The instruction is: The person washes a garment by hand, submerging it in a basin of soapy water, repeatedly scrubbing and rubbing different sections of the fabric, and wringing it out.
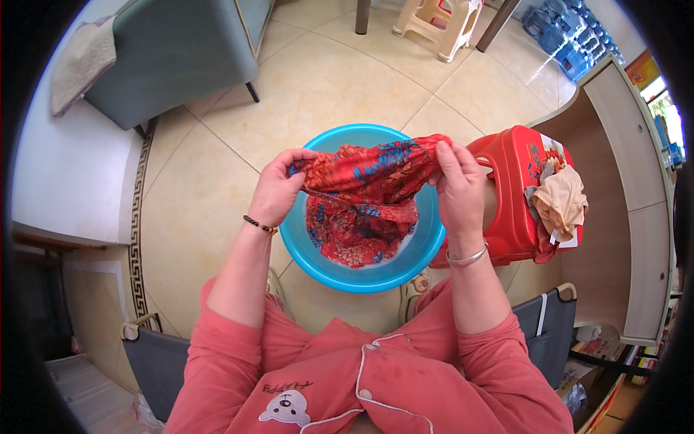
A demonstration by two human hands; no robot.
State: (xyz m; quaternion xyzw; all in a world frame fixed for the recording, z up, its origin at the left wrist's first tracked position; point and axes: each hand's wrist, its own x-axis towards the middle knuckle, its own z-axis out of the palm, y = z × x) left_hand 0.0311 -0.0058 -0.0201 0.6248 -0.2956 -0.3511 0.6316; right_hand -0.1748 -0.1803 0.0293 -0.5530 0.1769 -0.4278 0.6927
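A red floral cloth garment [374, 168] with blue and orange pattern is stretched between both hands above a blue plastic basin [347, 282]. My left hand [279, 187] grips its left end, thumb on top. At the other end, my right hand [460, 176] pinches a gathered bit of the fabric. The lower part of the cloth hangs down into the basin and lies bunched there. A little whitish, foamy liquid shows along the basin's inner right side. The basin stands on the tiled floor between my feet.
A red plastic stool [504, 206] stands close right of the basin, with crumpled beige and dark cloths [561, 203] on it. Beyond it curves a wooden counter [602, 163]. A grey-green sofa [179, 59], a cream stool [439, 27] and blue water bottles [569, 38] are farther off.
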